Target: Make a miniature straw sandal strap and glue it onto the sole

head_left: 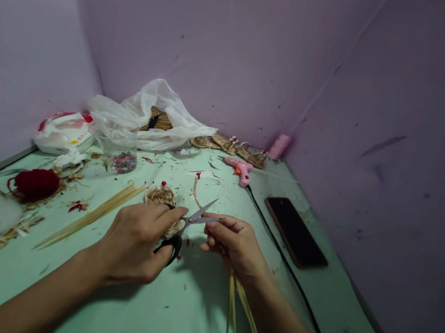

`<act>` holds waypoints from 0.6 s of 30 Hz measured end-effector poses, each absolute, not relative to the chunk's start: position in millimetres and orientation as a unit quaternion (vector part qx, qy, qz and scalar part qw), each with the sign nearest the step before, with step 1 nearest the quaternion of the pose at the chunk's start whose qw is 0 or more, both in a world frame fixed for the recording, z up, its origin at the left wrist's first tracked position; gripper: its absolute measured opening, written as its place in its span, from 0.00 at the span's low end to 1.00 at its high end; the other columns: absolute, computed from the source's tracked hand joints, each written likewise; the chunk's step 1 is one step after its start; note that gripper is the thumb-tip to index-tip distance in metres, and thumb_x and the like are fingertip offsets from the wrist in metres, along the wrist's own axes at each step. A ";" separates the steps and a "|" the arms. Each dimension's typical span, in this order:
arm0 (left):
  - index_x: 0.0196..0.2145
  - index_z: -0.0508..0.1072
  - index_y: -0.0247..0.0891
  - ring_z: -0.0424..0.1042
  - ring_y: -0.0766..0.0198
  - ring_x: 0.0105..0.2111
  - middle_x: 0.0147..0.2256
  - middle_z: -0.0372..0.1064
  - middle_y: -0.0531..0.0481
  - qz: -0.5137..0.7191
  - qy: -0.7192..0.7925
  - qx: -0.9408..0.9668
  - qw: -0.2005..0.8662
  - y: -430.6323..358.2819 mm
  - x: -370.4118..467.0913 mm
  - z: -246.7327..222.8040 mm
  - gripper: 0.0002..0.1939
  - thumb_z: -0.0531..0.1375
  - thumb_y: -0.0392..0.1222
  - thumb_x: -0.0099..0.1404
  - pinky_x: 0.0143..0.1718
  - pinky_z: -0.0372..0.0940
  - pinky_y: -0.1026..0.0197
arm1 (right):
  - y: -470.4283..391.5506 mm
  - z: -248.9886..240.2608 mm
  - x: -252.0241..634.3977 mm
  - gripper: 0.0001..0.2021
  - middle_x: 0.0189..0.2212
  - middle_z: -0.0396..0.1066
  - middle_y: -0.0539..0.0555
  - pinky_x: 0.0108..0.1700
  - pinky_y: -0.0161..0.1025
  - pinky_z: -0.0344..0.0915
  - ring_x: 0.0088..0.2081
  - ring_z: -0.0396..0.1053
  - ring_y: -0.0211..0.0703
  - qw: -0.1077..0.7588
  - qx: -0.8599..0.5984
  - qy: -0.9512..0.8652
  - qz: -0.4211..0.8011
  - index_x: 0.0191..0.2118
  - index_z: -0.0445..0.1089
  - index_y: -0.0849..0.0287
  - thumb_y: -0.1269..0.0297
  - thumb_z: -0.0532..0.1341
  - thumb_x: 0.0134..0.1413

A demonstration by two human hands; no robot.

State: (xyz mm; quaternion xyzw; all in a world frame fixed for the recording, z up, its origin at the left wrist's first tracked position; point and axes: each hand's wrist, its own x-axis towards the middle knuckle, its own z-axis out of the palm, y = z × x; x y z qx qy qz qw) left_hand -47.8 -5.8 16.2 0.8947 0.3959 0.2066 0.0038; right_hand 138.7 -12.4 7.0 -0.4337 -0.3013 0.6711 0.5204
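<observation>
Left hand curled round scissors, blades parted; right hand pinching limp straw strands at the blades. Worktop room nearside; phone near right edge. Coarse straw coil just beyond left hand.

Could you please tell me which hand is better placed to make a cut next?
Probably the left hand: it holds the scissors, blades open, while the right hand is occupied with pale strands.
</observation>
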 end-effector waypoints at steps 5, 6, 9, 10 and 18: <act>0.51 0.63 0.34 0.68 0.57 0.30 0.32 0.69 0.44 0.167 0.414 0.895 -0.010 -2.9 -47.3 13.8 0.26 0.52 0.37 0.51 0.30 0.60 0.57 | -10.6 12.0 142.2 0.12 0.15 0.67 0.46 0.22 0.31 0.68 0.15 0.60 0.27 0.517 -0.439 -0.300 0.671 0.24 0.74 0.65 0.66 0.70 0.26; 0.51 0.63 0.33 0.68 0.56 0.31 0.32 0.69 0.44 0.165 0.415 0.895 -0.012 -2.1 -47.5 13.5 0.27 0.52 0.37 0.51 0.30 0.61 0.56 | -10.3 12.6 142.3 0.12 0.15 0.66 0.46 0.22 0.31 0.68 0.15 0.60 0.27 0.515 -0.438 -0.305 0.671 0.23 0.74 0.65 0.66 0.70 0.25; 0.51 0.63 0.34 0.68 0.56 0.31 0.33 0.68 0.44 0.159 0.413 0.897 -0.015 -0.6 -48.4 12.5 0.26 0.52 0.37 0.52 0.31 0.61 0.55 | -10.1 13.1 142.3 0.13 0.15 0.66 0.46 0.22 0.32 0.68 0.15 0.60 0.27 0.510 -0.440 -0.312 0.670 0.23 0.74 0.65 0.65 0.70 0.24; 0.51 0.63 0.34 0.68 0.56 0.31 0.33 0.68 0.44 0.157 0.413 0.897 -0.017 -0.4 -48.7 12.1 0.26 0.52 0.37 0.52 0.31 0.61 0.56 | -10.1 12.9 142.3 0.13 0.15 0.66 0.46 0.22 0.32 0.68 0.15 0.60 0.28 0.510 -0.441 -0.312 0.669 0.23 0.74 0.65 0.65 0.70 0.24; 0.51 0.64 0.34 0.66 0.58 0.28 0.29 0.68 0.45 0.170 0.407 0.894 -0.083 -1.7 -48.6 10.8 0.26 0.53 0.37 0.52 0.27 0.60 0.58 | -6.7 8.0 144.2 0.12 0.16 0.67 0.46 0.23 0.33 0.67 0.16 0.60 0.28 0.501 -0.439 -0.306 0.680 0.25 0.74 0.65 0.67 0.69 0.26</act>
